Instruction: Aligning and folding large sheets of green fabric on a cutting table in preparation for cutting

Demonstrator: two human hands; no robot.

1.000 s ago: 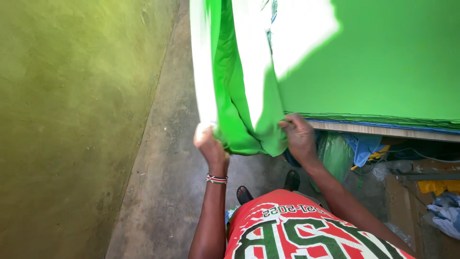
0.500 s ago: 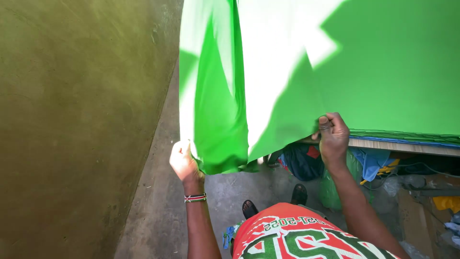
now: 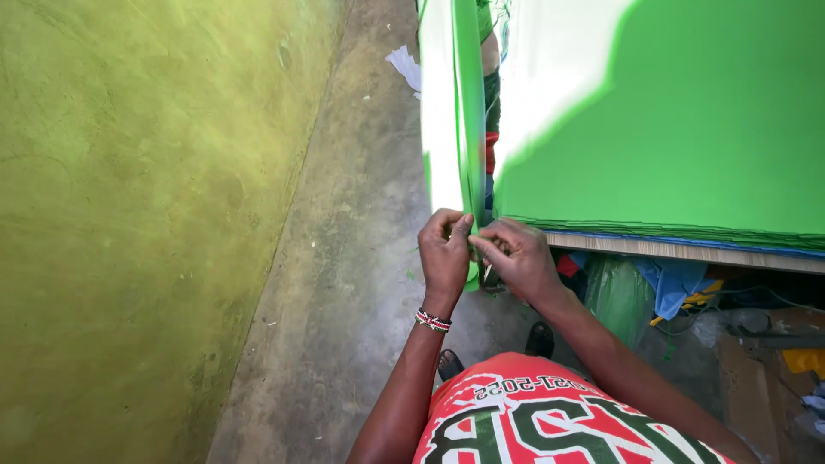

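Observation:
A large bright green cloth (image 3: 687,129) lies spread over a wooden table (image 3: 687,252), part of it glaring white in sunlight. A narrow folded strip of the same cloth (image 3: 451,129) stretches taut away from me. My left hand (image 3: 445,253), with a beaded bracelet at the wrist, pinches the near end of that strip. Right beside it, my right hand (image 3: 516,258) grips the same end, fingers touching the left hand's. Both hands are closed on the cloth at the table's corner.
A green-painted wall (image 3: 146,215) runs along the left, with a concrete floor (image 3: 352,283) between it and the table. Another person's legs (image 3: 490,94) stand at the far end. Under the table lie blue fabric (image 3: 675,283), a green bag (image 3: 614,292) and clutter.
My hands were apart, holding the cloth spread wide; now they have come together, and the cloth between them is folded into a narrow strip.

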